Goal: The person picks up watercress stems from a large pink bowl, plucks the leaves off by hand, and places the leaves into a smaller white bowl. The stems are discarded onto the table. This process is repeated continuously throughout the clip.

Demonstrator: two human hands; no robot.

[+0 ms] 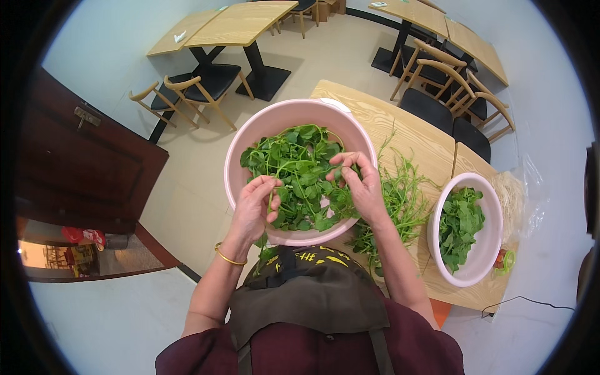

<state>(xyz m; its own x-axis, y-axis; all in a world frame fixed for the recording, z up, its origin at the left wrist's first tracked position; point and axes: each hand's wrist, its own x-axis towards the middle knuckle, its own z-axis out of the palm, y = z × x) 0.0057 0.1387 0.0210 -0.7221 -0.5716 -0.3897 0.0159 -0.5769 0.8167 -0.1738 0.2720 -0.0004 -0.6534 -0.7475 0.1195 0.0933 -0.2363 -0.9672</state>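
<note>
A large pink plastic basin (243, 126) stands before me, partly filled with leafy green vegetable sprigs (302, 187). Over its near left side, my left hand (253, 206) pinches a thin green stem (270, 200) between thumb and fingers. My right hand (365, 187), above the basin's right side, has thumb and forefinger closed on a small green leafy piece (338, 173); its other fingers are partly spread. Below my left wrist a leafy sprig (267, 253) hangs outside the rim. To the right of the basin lies a pile of green stems (403, 201), partly behind my right forearm.
A smaller pink basin (498, 234) with green leaves (461, 225) stands on the wooden table (422, 136). Beside it are pale thin strands (508, 201), clear plastic (534, 197) and a green ring-shaped item (508, 262). Chairs (431, 108) stand beyond; a dark door (89, 154) is left.
</note>
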